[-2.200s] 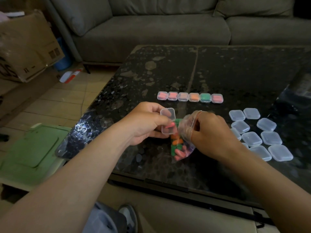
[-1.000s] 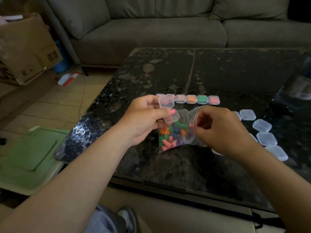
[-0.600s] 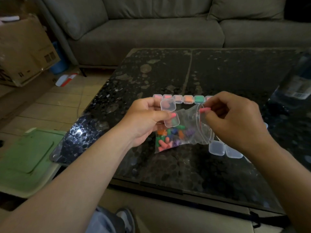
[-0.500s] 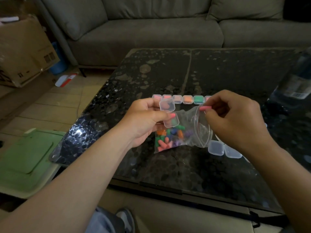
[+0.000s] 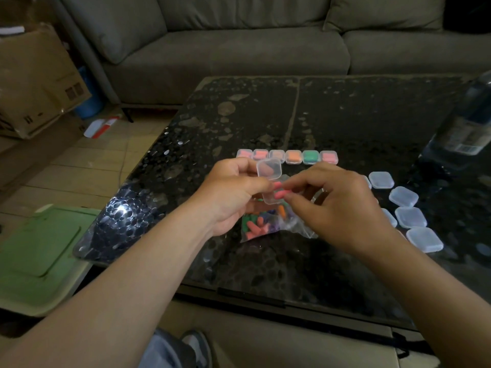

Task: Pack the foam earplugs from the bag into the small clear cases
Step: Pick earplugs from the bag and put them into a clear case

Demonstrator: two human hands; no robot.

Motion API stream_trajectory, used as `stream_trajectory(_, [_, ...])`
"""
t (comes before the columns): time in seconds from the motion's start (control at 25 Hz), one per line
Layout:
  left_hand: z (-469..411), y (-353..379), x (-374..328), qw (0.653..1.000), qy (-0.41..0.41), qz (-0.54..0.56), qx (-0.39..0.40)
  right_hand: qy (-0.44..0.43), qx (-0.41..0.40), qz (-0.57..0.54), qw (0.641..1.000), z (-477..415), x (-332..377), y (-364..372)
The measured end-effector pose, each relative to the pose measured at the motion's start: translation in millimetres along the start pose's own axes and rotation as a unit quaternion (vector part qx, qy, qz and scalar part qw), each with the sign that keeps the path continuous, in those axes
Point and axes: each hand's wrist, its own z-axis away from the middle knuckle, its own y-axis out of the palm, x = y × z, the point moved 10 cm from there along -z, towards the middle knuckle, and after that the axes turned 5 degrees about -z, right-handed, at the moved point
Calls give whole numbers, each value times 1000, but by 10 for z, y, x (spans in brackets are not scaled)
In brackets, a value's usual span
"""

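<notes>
One earplug [image 5: 281, 194] (right hand [image 5: 338, 208] pinch) at case [image 5: 269, 169]

Both forearms reach in, fingertips almost meeting. The left hand [image 5: 233, 193] grips the open case [image 5: 269, 170] between thumb and fingers; the right hand [image 5: 338, 212] apparently pinches a pink earplug [image 5: 282, 194] at its thumb and forefinger tips.
</notes>
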Motion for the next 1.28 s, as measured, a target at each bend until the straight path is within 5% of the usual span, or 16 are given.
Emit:
stream_trajectory(1.0, [21, 17, -7, 999, -16, 37, 24, -3, -45, 11, 999, 19, 22, -72])
stream_trajectory(1.28, [38, 49, -8, 997, -24, 45, 56, 2, 6, 46, 999, 20, 27, -9])
